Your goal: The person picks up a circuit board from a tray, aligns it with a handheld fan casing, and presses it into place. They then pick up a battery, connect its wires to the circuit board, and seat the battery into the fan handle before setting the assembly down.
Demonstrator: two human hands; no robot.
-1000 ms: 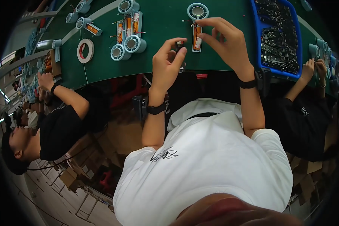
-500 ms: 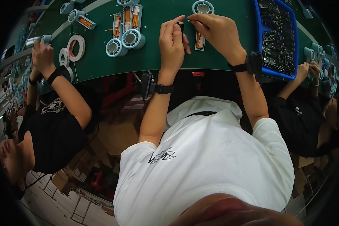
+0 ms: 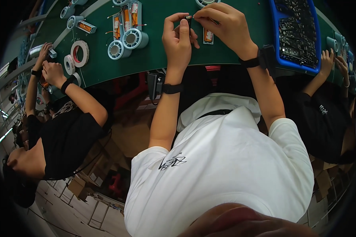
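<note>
While the left hand clamped one small black electronic part between thumb and fingers, the right hand had its thumb and fingertips pinched together just beside the part's upper end; whatever they gripped was too small to tell. Taking that part as the clock's centre, one long pale-blue plastic unit with an orange pack lay at four o'clock, its middle covered by the right hand. At nine o'clock stood a cluster of pale-blue housings showing three orange packs and three round ends, the farthest cut off by the picture's edge; beyond it lay one smaller pale-blue unit. Toward eight o'clock, at least two white tape rolls rested on the green tabletop. One blue plastic tray sat at three o'clock, holding black circuit boards too many to count. Two co-workers flanked the person.
</note>
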